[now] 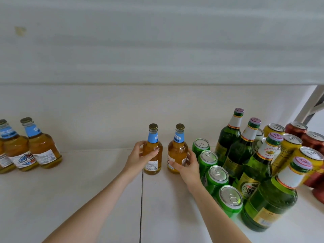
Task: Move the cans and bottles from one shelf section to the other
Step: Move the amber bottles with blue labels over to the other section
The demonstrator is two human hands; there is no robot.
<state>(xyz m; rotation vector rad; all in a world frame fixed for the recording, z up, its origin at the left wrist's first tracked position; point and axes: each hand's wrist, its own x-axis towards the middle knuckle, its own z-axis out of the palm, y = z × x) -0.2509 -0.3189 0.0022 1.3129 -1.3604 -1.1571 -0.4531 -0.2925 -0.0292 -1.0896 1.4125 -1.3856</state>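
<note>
Overall, shelf (98, 172): white and flat, split by a dark seam (141, 199) running front to back.
Green bottles (242, 155): four, upright, in the right section; white neck labels, purple-topped caps, staggered front to back.
Amber bottles (43, 151): three in view in the far left section, upright; blue neck labels, gold caps; one cut by the frame edge.
Left-hand bottle (152, 165): amber, blue neck label, gold cap, barcode label low on the body; upright, just right of the seam.
Right-hand bottle (177, 148): same type, upright, just beside the first but apart from it; green cans close on its right.
Green cans (217, 179): four, silver tops, one row front to back, beside the green bottles.
Yellow cans (289, 148), red cans (312, 142): behind the green bottles, far right.
Left hand (138, 156): grasping its bottle, digits wrapped round the body.
Right hand (189, 167): grasping its bottle low on the body, from the right.
</note>
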